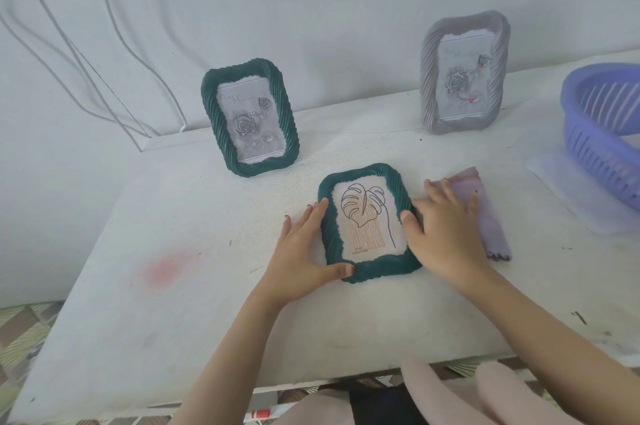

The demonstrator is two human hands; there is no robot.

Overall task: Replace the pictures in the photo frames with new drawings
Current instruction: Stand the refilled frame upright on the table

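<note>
**Bracketing the dark green rope-moulded photo frame (381, 268) flat on the white counter (207, 320)**

Head view, one moment.

Task item: the flat green frame lies face up at mid counter, slightly skewed, with its long side running away from the person. It holds a line drawing of a split leaf (363, 216) on pale paper. Orange-brown stripes sit under the leaf. There is small print at the bottom, too small to read.

Left grip (304, 248): released. The fingers are straight and together, laid along the left edge of the flat green frame. The thumb lies across the near left corner of the moulding.

Right grip (446, 227): released, fingers spread flat. The thumb tip touches the frame's right edge. The other fingers rest on a pale purple cloth with a zigzag hem (491, 227), which lies just beside the frame on its right.

Back of counter, left: a second dark green rope-moulded frame (212, 112) stands upright near the wall, well apart from the flat one. It holds a grey rose print (251, 123).

Back of counter, right: a grey-lilac rope-moulded frame (428, 78) also stands upright, with a rose print touched with red (462, 85).

Far right: a blue-violet slotted plastic basket (595, 154) sits on a translucent white tray (561, 196), partly cut off by the picture edge.

Counter surface: a faint pink stain (166, 268) at near left, well apart from both grips
</note>
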